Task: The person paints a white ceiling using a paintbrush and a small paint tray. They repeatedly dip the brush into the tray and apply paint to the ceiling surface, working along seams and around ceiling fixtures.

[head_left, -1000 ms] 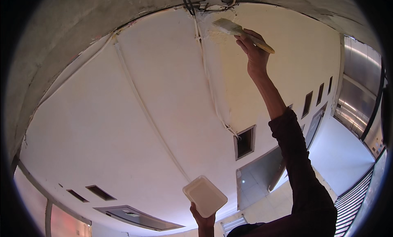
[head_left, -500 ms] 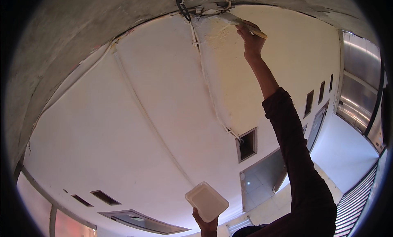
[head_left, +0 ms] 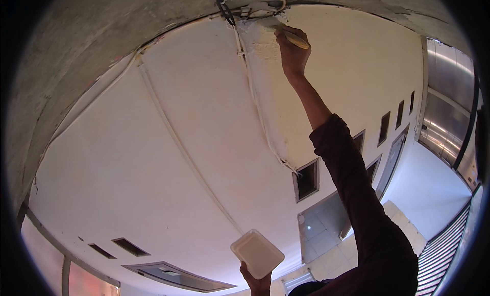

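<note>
Raised high, my right hand [head_left: 294,52] grips the wooden handle of a flat paintbrush [head_left: 297,39]. Its pale bristles rest against the top of the wall, just under the ceiling and close to a cable bundle. Low in the view, my left hand [head_left: 256,281] holds a shallow white tray [head_left: 258,253] from below and tilts it; what it contains, if anything, is hard to make out. The wall [head_left: 204,102] is white on the left and pale yellow on the right, with the brush near the border between them.
Black cables [head_left: 223,7] hang from the rough grey ceiling [head_left: 127,15]. A white cable [head_left: 253,91] runs down the wall to a small dark opening [head_left: 307,181]. A doorway [head_left: 321,227] stands below it. A striped metal grille [head_left: 449,250] is at the lower right.
My right hand and the paintbrush have moved left along the top of the wall, and the wrist has turned. The left hand and tray stay almost in place.
</note>
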The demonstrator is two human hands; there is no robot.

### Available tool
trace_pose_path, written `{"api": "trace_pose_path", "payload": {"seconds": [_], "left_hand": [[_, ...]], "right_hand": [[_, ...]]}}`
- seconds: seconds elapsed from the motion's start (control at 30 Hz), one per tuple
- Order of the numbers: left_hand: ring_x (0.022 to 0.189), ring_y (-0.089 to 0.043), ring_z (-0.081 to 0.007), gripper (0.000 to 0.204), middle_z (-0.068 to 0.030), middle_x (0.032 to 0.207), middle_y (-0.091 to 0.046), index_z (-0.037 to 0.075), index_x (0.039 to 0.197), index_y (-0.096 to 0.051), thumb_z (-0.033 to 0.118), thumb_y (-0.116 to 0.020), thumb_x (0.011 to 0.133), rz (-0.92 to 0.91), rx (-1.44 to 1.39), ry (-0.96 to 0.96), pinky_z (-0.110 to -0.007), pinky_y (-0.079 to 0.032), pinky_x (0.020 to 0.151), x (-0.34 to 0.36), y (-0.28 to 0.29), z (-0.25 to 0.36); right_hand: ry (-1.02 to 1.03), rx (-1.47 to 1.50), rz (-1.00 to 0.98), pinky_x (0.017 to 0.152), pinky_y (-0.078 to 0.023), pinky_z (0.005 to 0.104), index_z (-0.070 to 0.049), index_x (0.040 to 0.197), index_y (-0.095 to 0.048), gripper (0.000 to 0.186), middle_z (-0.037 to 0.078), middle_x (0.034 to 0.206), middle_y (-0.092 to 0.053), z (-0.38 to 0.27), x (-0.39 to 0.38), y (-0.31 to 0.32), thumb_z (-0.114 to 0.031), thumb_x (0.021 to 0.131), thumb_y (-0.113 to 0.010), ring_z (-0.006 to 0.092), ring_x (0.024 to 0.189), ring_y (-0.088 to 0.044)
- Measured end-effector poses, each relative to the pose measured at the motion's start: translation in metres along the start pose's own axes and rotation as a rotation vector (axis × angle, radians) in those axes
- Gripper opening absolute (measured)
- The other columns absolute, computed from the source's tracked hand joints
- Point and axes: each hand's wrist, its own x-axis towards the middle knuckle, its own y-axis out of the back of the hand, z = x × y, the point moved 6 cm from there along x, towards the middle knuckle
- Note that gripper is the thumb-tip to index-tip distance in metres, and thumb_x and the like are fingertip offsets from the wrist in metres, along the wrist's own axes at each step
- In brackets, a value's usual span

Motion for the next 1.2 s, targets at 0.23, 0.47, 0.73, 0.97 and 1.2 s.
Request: {"api": "trace_pose_path", "payload": {"seconds": [0.23,0.47,0.73,0.97,1.2], "left_hand": [[0.114,-0.056,-0.0265,0.061,-0.0095,0.124,-0.055,0.011,0.139,-0.044,0.056,-0.045,0.097,-0.006,0.439,-0.120,-0.047,-0.052,0.088,0.012,0.018,-0.001],[0.117,-0.057,-0.0260,0.065,-0.0056,0.127,-0.057,0.016,0.139,-0.048,0.057,-0.058,0.090,-0.019,0.169,0.020,-0.049,-0.051,0.093,0.017,0.020,-0.007],[0.114,-0.056,-0.0251,0.065,-0.0060,0.125,-0.056,0.015,0.138,-0.047,0.061,-0.050,0.092,0.012,0.194,0.001,-0.047,-0.051,0.090,0.013,0.028,-0.005],[0.118,-0.056,-0.0264,0.064,-0.0056,0.127,-0.057,0.015,0.139,-0.047,0.058,-0.055,0.092,-0.022,0.161,0.051,-0.049,-0.051,0.093,0.022,0.019,-0.011],[0.117,-0.057,-0.0273,0.064,-0.0057,0.128,-0.057,0.015,0.139,-0.048,0.058,-0.056,0.092,-0.016,0.151,0.037,-0.049,-0.051,0.093,0.018,0.019,-0.011]], "right_hand": [[-0.040,0.183,-0.169,0.076,-0.053,0.0244,0.002,0.106,-0.067,0.023,0.008,0.093,-0.071,0.004,-0.008,-0.014,-0.005,0.085,-0.072,0.0118,0.082,-0.066],[-0.021,-0.005,-0.035,0.083,-0.055,0.0309,-0.002,0.102,-0.071,0.021,0.008,0.101,-0.071,0.025,0.036,0.038,-0.013,0.084,-0.075,0.0181,0.092,-0.068],[0.089,-0.068,-0.060,0.077,-0.056,0.0304,-0.003,0.099,-0.072,0.017,0.009,0.099,-0.067,0.007,0.007,0.033,-0.008,0.082,-0.075,0.0178,0.087,-0.068],[-0.009,0.072,-0.322,0.077,-0.055,0.0285,-0.002,0.101,-0.070,0.020,0.007,0.101,-0.069,0.003,-0.008,0.023,-0.009,0.083,-0.075,0.0161,0.086,-0.067],[-0.043,0.104,-0.268,0.073,-0.054,0.0273,0.000,0.100,-0.069,0.020,0.007,0.092,-0.071,0.038,0.056,0.056,-0.007,0.081,-0.071,0.0132,0.080,-0.066]]}}
